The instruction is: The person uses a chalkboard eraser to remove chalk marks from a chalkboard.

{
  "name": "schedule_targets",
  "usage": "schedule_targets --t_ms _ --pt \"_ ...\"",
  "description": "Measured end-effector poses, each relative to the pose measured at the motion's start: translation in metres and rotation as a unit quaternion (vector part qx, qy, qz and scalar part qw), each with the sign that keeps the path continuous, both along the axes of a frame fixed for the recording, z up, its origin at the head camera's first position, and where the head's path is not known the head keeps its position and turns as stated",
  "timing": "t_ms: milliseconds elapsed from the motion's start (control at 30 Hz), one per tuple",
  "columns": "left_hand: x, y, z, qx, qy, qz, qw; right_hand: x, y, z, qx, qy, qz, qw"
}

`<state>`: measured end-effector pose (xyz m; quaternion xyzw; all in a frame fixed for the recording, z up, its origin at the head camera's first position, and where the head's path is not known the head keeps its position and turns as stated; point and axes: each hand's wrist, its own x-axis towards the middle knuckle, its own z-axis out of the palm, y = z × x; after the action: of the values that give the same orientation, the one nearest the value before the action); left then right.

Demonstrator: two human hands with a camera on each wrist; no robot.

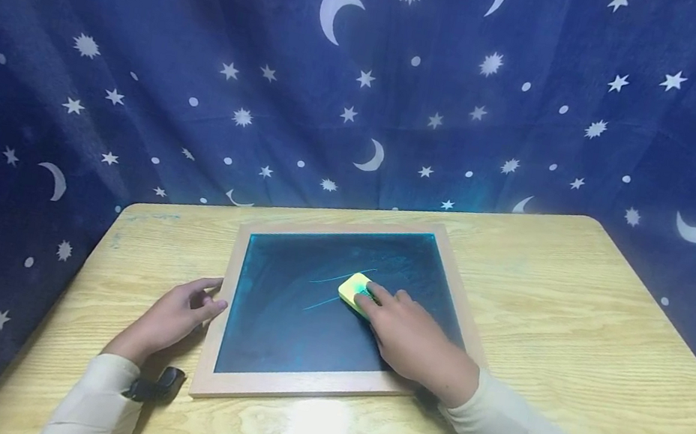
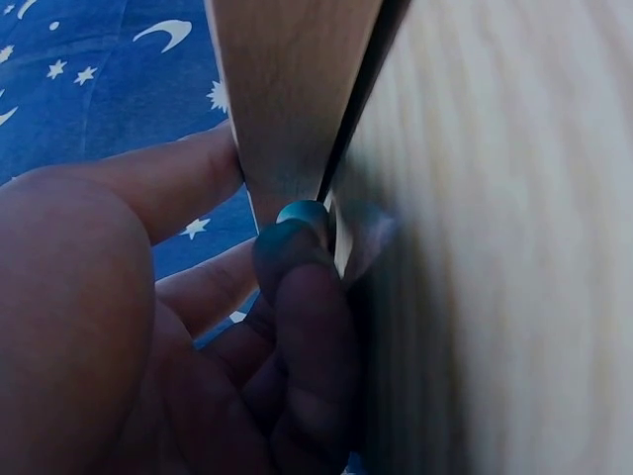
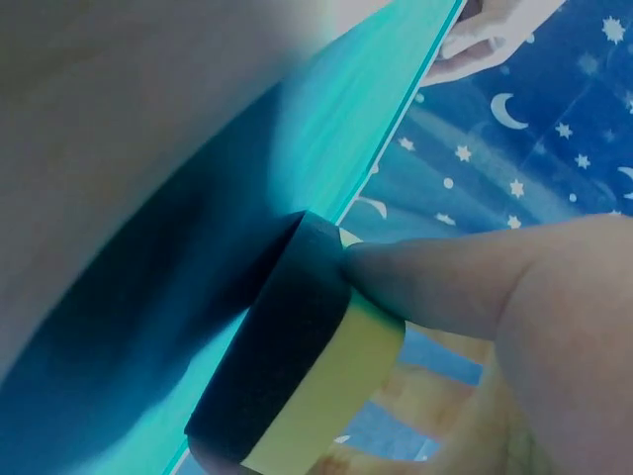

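Observation:
A small chalkboard (image 1: 273,342) in a pale wooden frame lies on the table, with a few thin light-blue lines (image 1: 322,304) near its middle. My right hand (image 1: 413,341) grips a yellow board eraser (image 1: 350,287) and holds it on the board beside those lines. Up close in the right wrist view, the eraser (image 3: 341,381) has a dark felt face turned toward the board's surface. With my left hand (image 1: 175,315) I hold the frame's left edge, thumb over the rim. Curled fingers (image 2: 312,327) with bluish tips sit low at the frame's side (image 2: 292,89), near the table.
The wooden table (image 1: 587,346) extends past the board on every side, with faint blue smudges (image 1: 150,216) at its far left corner. A dark blue curtain (image 1: 287,86) with moons and stars hangs behind. A black device (image 1: 157,384) is strapped to my left wrist.

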<state>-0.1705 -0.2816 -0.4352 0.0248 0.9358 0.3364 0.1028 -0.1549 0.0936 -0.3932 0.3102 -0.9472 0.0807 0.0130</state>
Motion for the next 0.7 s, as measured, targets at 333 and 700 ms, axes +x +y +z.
schedule_targets --t_ms 333,700 --pt "-0.001 0.000 -0.001 -0.001 0.003 0.000 1.0000 0.009 -0.023 -0.001 0.021 -0.010 0.021 0.9995" --pt "0.000 0.000 0.000 0.000 0.008 -0.002 1.0000 0.024 -0.043 0.001 0.034 -0.005 0.056 0.9978"
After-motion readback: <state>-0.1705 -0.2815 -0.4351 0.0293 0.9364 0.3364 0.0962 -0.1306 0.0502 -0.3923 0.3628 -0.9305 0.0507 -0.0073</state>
